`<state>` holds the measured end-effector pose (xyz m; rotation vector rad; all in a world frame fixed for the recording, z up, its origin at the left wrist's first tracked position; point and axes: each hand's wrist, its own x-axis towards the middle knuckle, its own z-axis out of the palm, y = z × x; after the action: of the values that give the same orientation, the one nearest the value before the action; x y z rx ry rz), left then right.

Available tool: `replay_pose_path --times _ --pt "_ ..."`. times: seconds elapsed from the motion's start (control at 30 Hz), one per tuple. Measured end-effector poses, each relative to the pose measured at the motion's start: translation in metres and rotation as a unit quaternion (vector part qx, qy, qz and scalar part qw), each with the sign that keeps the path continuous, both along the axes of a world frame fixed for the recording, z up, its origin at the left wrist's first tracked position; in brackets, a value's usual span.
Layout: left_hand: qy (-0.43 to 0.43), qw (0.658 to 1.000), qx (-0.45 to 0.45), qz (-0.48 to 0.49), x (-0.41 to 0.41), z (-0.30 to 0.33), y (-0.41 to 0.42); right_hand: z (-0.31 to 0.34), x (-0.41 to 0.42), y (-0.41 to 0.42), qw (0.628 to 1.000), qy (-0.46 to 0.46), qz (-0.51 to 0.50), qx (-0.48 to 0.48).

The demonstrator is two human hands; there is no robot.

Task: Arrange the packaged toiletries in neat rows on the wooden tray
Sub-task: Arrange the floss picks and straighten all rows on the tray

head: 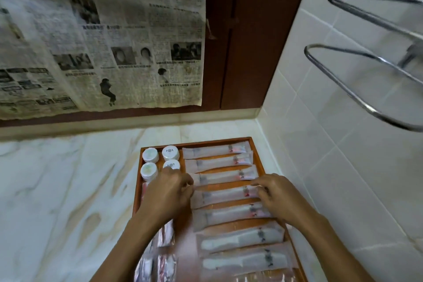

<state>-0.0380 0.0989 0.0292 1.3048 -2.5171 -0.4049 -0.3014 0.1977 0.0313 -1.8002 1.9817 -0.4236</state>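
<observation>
At lower centre of the frame, the left hand [168,192] and right hand [278,192], fingers curled, pinch opposite ends of one long translucent toothbrush packet [225,194] lying in the shallow wooden tray [257,162].

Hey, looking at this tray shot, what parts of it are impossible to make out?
Head view only:
- Near end of the wooden tray: cut off by the bottom edge.
- Flat packets along the tray's left side: covered by the left hand and forearm, and blurred.
- Print on the long translucent sachets and round white jars: too small.
- Sachet end under the right hand: hidden, so its hold is unclear.
</observation>
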Motion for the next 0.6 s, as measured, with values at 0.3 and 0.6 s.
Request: replay_pose_path --times 0.3,0.6 --pt "-0.111 0.99 -0.057 0.07 -0.037 -0.025 -0.069 -0.042 -0.026 -0.084 0.99 0.09 -0.032 -0.102" --pt "-0.216 0.971 -0.044 0.093 -0.048 -0.045 -0.073 -0.069 -0.043 -0.101 0.989 0.127 -0.021 -0.076"
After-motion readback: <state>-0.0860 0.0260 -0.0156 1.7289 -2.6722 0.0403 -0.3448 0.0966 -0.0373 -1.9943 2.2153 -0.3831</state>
